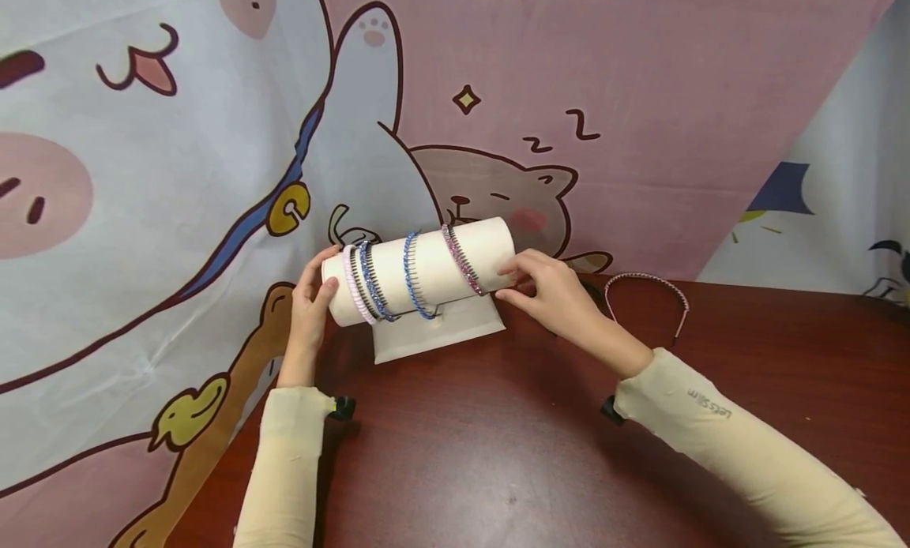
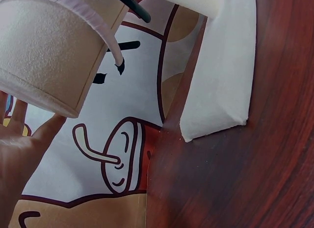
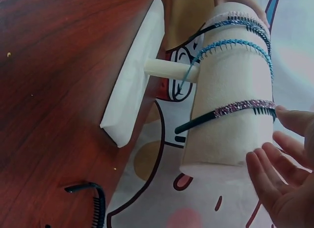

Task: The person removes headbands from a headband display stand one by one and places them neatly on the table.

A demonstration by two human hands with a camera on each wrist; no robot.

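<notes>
A cream cylindrical headband display stand [image 1: 434,268] carries several toothed headbands. From left to right come a pale pink headband [image 1: 355,283], a dark blue glittery headband [image 1: 373,282], a bright blue headband [image 1: 409,273] and a pinkish-purple glittery headband [image 1: 462,260]. My left hand [image 1: 308,307] holds the cylinder's left end, thumb in front and fingers toward the back. At the right end, my right hand [image 1: 550,291] rests its fingertips against the cylinder, fingers loosely extended. In the right wrist view, one fingertip [image 3: 284,115] lies right at the edge of the purple headband.
Another pink headband [image 1: 647,276] stands on the dark red-brown table [image 1: 498,453] right of my right hand. A dark toothed headband end [image 3: 98,203] shows low in the right wrist view. The stand's flat base [image 1: 441,331] sits near the cartoon-printed cloth backdrop [image 1: 640,98].
</notes>
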